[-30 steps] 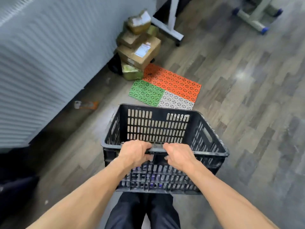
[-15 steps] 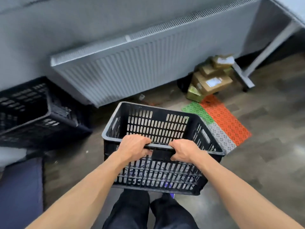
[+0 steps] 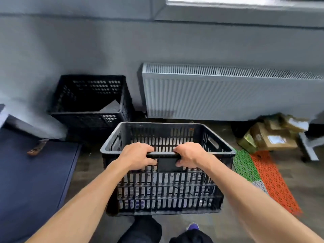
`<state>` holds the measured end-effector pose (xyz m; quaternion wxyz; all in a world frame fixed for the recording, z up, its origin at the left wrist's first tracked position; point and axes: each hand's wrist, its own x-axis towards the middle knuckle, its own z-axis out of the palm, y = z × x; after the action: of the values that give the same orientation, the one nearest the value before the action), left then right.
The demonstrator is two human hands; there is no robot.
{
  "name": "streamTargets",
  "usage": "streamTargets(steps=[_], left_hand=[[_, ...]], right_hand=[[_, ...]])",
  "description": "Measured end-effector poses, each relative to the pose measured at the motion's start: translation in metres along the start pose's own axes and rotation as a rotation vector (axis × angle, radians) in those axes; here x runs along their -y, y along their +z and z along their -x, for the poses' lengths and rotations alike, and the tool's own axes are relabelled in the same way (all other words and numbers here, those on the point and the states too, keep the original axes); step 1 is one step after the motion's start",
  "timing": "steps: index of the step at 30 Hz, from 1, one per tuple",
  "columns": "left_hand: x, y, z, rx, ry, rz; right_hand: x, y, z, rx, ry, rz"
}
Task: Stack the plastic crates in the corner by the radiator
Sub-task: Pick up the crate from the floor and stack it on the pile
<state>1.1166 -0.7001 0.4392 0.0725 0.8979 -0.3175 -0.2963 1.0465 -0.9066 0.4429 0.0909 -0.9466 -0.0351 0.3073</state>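
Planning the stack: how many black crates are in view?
2: the carried crate in the foreground, and the corner crate left of the radiator. More may be nested inside it.

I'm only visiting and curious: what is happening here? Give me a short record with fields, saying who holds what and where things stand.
held crate: black plastic, lifted off the floor in front of the person
left hand: grips the held crate's near rim
right hand: grips the same rim, beside the left hand
corner crate: black, by the wall, left of the radiator
stacking: not yet done; the two crates are apart
nearby: cardboard boxes and an orange-green mat on the right
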Motion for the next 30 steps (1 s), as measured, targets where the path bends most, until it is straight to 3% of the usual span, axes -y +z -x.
streamTargets(steps=[12,30], left_hand=[[0.136,-0.116,0.052,-0.154,-0.126,0.029],[0.226,-0.208,0.025,-0.340,-0.423,-0.021]], right_hand=[[0.135,-0.121,-0.081,-0.212,-0.153,0.180],[0.192,-0.242,-0.219,-0.434,-0.500,0.345]])
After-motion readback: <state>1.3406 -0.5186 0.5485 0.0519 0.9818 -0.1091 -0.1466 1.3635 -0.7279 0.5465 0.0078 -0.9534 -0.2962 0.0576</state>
